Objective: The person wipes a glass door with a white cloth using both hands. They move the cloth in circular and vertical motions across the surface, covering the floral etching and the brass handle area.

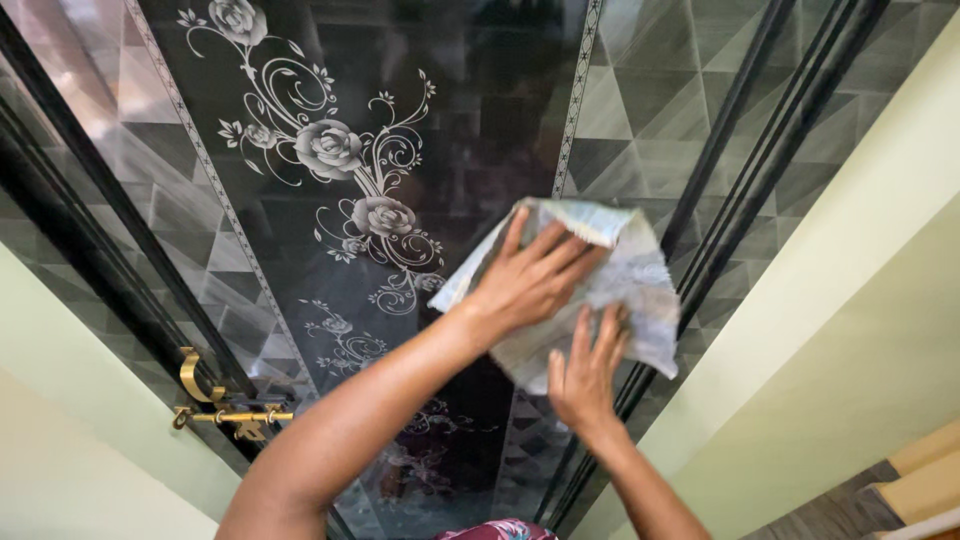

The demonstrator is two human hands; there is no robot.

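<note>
A pale, faded cloth (640,285) lies flat against a dark glossy door panel (480,130) etched with silver roses and scrolls. My left hand (530,278) presses on the cloth's upper left part, fingers spread. Just below it, my right hand (585,375) pushes on the cloth's lower edge, fingers also spread. Both hands are flat on the cloth against the panel.
A gold handle and latch (215,405) sit on the black frame at the lower left. Grey triangle-patterned glass (660,110) and black frame bars (745,190) flank the panel. Pale green wall (860,330) borders both sides; wooden steps (925,480) show at the bottom right.
</note>
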